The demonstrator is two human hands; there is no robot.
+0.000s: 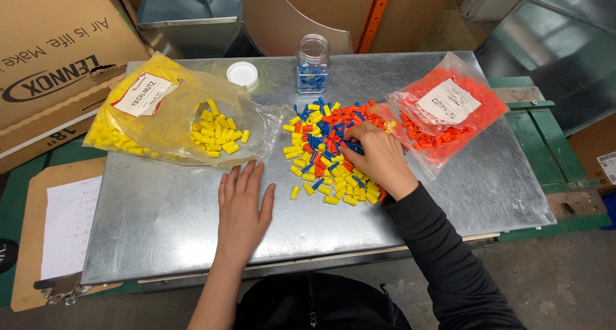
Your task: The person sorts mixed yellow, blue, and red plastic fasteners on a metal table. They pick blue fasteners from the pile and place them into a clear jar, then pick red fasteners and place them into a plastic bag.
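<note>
The left hand (240,205) lies flat and open on the bare metal worktop (160,227), holding nothing, just left of the mixed pile (330,157) of yellow, blue and red caps. The right hand (378,157) rests on that pile, fingers curled around blue caps. Behind the pile, the clear jar (312,64) holds only a shallow layer of blue caps, its white lid (242,73) off beside it. Many blue caps remain in the pile. The yellow bag (167,115) lies left of it, the red bag (446,112) right.
</note>
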